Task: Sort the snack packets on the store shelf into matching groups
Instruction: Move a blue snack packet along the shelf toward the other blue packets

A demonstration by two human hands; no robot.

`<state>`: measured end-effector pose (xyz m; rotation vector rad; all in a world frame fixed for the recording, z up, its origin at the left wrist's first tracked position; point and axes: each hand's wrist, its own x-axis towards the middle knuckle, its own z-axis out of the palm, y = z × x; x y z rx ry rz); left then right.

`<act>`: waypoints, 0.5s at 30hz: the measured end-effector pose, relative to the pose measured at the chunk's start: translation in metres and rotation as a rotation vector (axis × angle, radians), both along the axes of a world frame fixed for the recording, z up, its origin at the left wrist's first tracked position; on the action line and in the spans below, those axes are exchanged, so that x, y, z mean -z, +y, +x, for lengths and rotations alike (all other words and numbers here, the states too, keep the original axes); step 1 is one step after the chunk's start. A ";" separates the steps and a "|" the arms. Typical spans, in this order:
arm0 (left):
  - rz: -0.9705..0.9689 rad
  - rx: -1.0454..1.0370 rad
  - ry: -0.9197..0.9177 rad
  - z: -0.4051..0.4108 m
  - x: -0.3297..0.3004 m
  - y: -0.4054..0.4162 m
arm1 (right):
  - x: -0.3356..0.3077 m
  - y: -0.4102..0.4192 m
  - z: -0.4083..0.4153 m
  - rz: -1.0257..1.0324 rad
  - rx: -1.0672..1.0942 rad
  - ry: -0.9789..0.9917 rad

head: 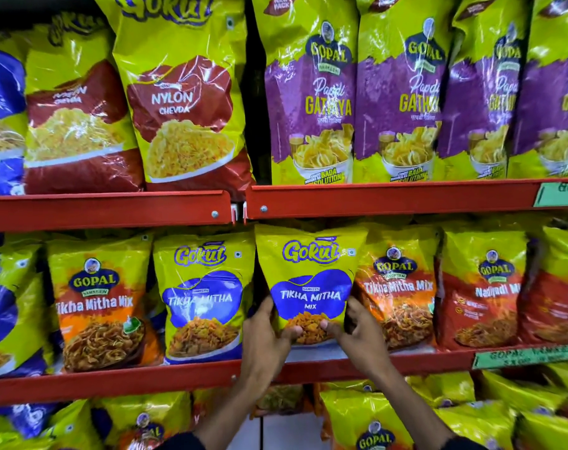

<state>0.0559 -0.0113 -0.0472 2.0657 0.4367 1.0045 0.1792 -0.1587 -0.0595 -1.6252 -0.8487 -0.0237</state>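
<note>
A yellow-green Gokul Tikha Mitha Mix packet with a blue patch stands upright on the middle shelf. My left hand grips its lower left edge and my right hand its lower right edge, thumbs on the front. A matching Gokul Tikha Mitha packet stands just to its left. An orange Gopal Tikha Mitha Mix packet sits further left, and another orange Gopal Tikha Mitha Mix packet stands right beside the held one.
Red Gopal Nadiyadi packets fill the middle shelf's right. On the upper shelf stand purple Gopal Papdi Gathiya packets and red Gokul Nylon Chevda packets. Blue Gokul packets are at far left. More packets crowd the bottom shelf.
</note>
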 end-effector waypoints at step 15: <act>-0.130 0.044 0.023 -0.108 0.050 -0.022 | 0.038 -0.042 -0.094 -0.024 -0.051 0.014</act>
